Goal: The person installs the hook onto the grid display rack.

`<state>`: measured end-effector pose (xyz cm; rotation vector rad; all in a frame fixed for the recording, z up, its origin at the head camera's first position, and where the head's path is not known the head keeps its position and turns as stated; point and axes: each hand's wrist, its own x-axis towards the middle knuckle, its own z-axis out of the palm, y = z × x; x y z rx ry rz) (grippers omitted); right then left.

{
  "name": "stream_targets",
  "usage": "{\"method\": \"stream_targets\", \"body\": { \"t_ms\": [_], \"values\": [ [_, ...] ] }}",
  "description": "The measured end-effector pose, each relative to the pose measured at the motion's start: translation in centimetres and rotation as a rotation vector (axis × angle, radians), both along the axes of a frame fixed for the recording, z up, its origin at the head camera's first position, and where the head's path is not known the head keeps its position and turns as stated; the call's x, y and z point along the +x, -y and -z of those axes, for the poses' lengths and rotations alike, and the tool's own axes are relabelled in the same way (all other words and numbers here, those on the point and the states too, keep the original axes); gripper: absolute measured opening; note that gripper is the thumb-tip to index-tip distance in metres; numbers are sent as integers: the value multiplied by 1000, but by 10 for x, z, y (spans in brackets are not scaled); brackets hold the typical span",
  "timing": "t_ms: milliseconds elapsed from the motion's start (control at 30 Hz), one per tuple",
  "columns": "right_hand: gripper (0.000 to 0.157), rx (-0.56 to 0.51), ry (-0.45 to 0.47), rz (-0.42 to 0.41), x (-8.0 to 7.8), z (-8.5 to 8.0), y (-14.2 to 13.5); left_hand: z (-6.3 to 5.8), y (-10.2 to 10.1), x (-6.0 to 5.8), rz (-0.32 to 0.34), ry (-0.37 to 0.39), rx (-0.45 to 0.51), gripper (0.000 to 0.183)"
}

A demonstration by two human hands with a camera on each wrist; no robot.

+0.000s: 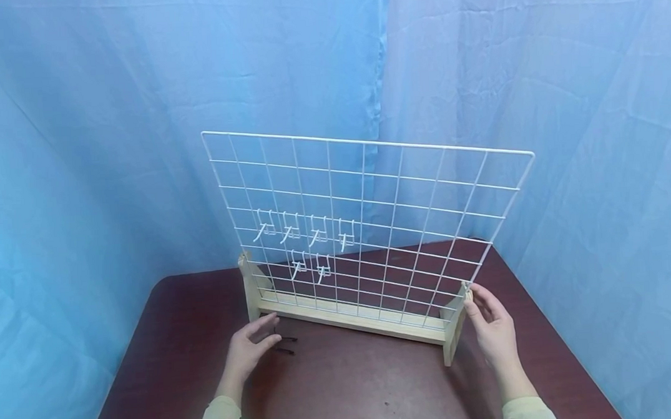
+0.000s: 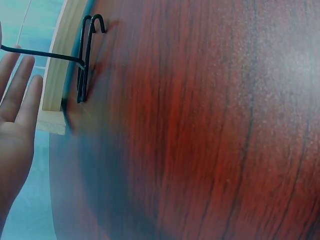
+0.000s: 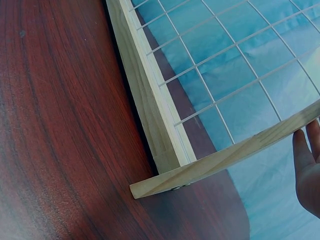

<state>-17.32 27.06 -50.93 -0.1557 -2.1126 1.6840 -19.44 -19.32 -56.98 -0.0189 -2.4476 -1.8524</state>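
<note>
A white wire grid panel (image 1: 364, 217) stands tilted in a pale wooden stand (image 1: 351, 316). Several white wire hooks (image 1: 289, 232) hang on its left half in two rows. My left hand (image 1: 246, 354) is in front of the stand's left end and pinches the prong of a black wire hook (image 2: 82, 60). Its pinching fingertips are mostly outside the left wrist view; the other fingers (image 2: 17, 90) extend there. With thumb and fingers, my right hand (image 1: 495, 337) grips the upper end of the stand's right side piece (image 3: 240, 150), beside the grid's lower right edge.
The dark red wooden table (image 1: 366, 389) lies under the stand, its front surface reaching toward me. Light blue curtains (image 1: 140, 118) hang behind and on both sides. A small dark mark (image 1: 386, 403) shows near the front of the tabletop.
</note>
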Motion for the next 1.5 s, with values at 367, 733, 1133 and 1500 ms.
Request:
{"method": "stream_targets", "body": {
  "t_ms": [367,733,1133,1500],
  "values": [
    [38,-3,-2,1,0,1,0,0,-1,0,-79,-58,-179,23],
    [39,-13,9,-4,1,-3,2,-1,-1,0,-98,-78,-87,13],
    [37,-17,10,-4,7,-17,7,57,21,-25,-49,-344,149,17],
    [39,-35,8,-11,-1,1,-1,24,13,-20,-37,-430,303,14]
  ]
}}
